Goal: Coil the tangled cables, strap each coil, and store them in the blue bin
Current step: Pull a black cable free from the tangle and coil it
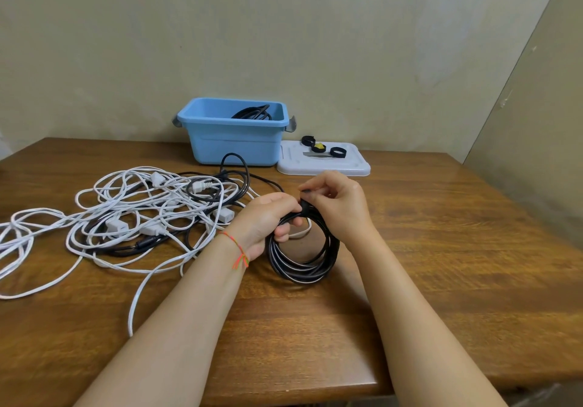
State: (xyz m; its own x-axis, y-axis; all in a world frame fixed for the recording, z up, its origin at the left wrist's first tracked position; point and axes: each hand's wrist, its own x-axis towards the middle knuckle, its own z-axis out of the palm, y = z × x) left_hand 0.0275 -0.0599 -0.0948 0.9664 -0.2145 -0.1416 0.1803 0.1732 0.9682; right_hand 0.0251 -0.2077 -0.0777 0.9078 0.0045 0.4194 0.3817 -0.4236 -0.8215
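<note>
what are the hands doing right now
Left hand: grips the top of the black coil.
Right hand: pinches a black strap at the top of the coil.

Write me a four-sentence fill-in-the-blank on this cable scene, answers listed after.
1. Both hands hold a coil of ____ cable.
2. The blue bin already contains a ____ cable.
3. Spare straps lie on the white ____ right of the bin.
4. The tangled pile lies on the table near the ____ hand.

Answers: black; black; lid; left
</note>
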